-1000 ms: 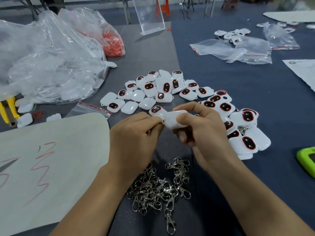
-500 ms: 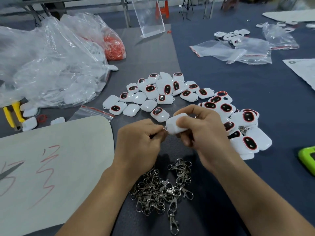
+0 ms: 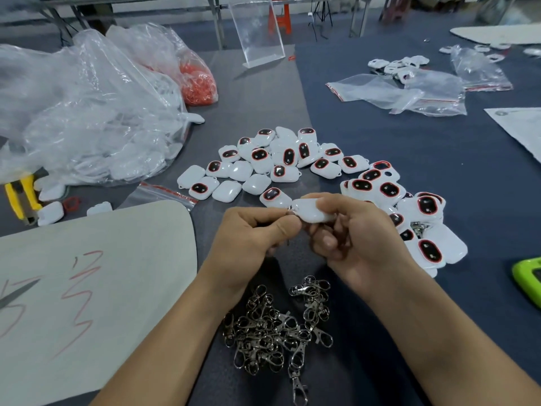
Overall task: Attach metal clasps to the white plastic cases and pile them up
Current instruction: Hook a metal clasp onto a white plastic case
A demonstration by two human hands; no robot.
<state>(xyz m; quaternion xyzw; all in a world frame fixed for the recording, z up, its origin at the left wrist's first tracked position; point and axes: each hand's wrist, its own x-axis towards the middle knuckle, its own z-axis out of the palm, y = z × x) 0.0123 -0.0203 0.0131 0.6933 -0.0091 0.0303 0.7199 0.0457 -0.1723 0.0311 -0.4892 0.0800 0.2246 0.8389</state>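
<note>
Clasp heap (image 3: 278,326) nearest on worktop (image 3: 468,159), same as 1 s ago; above it left grip (image 3: 248,238) pinches what looks like a clasp (image 3: 289,211) at corner of white case (image 3: 311,212); right grip (image 3: 354,244) curled round case; left fingertips now tighter to corner, so hook-on prob. under way, not confirmed; finished pile (image 3: 421,218) at right, nothing added

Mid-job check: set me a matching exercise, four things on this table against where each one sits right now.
Things
1. white plastic case being fitted
2. heap of silver metal clasps
3. yellow-handled pliers
4. bright green device

Places
A. far left, by the clear plastic bags
B. right edge of view
C. gripped in the right hand
D. on the table, nearest the person

Pairs: 1-C, 2-D, 3-A, 4-B
</note>
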